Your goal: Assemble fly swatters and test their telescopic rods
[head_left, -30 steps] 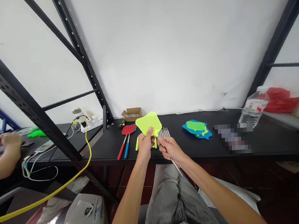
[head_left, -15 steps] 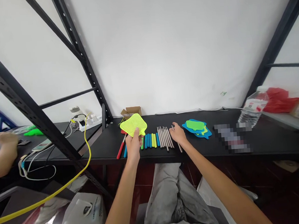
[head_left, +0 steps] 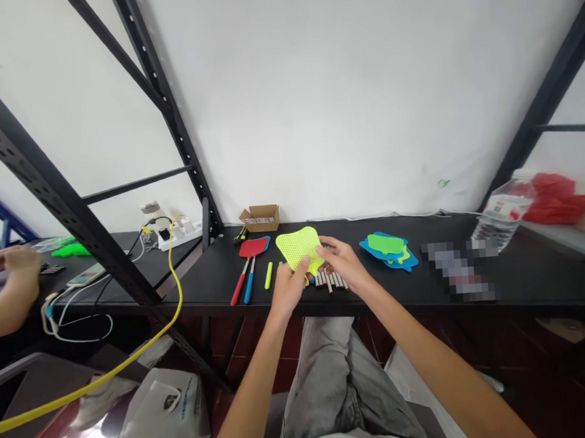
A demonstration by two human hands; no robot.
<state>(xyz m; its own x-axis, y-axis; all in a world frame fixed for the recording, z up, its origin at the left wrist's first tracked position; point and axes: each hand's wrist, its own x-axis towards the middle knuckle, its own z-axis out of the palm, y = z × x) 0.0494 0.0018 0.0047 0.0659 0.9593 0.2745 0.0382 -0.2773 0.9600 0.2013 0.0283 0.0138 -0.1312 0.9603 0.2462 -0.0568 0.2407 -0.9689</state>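
A yellow-green fly swatter head point(head_left: 299, 244), perforated and without a long handle, is raised above the table in both hands. My left hand point(head_left: 290, 287) is closed on its lower part near the neck, thumb on the face. At its right edge my right hand point(head_left: 343, 263) is closed too, thumb and fingers pinching it. Whether a metal rod is also in the right hand is hidden. Below lie several metal rods point(head_left: 331, 282), partly covered. A yellow handle grip point(head_left: 268, 275) lies to the left; other grips are mostly hidden behind my hands.
Red point(head_left: 254, 247) and blue point(head_left: 248, 285) fly swatters lie at left, before a small cardboard box point(head_left: 261, 218). Blue and green swatter heads point(head_left: 387, 249) are stacked at right, then a water bottle point(head_left: 496, 221). A yellow cable point(head_left: 177, 290) hangs at left, near another person's hand point(head_left: 22, 264).
My left hand has moved right with the yellow-green head, uncovering the red and blue swatters. My right hand has come up from the rods to the head's edge.
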